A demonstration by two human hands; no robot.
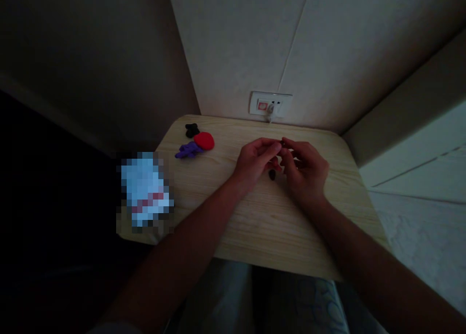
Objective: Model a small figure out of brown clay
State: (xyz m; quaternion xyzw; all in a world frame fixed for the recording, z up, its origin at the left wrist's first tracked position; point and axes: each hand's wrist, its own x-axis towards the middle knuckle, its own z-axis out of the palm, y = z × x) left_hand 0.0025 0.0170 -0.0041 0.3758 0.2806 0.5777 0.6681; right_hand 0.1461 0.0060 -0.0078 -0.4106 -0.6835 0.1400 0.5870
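My left hand [257,160] and my right hand [305,170] meet above the middle right of the small wooden table. Thumb and fingers of each are drawn together in a pinch, fingertip to fingertip. What lies between them is too small and dark to name. Just below the fingers, a small dark lump [272,175] rests on the tabletop. Off to the left sit a flat red disc [204,141], a purple piece with knobbly branches [188,150] touching or close beside it, and a black lumpy piece [192,130]; all look like modelling clay.
The light wooden tabletop [291,232] stands against a wall with a socket and plug [271,106]. A bright, pixelated screen-like object [145,188] is at the table's left edge. A pale cabinet-like surface [418,149] borders the right side.
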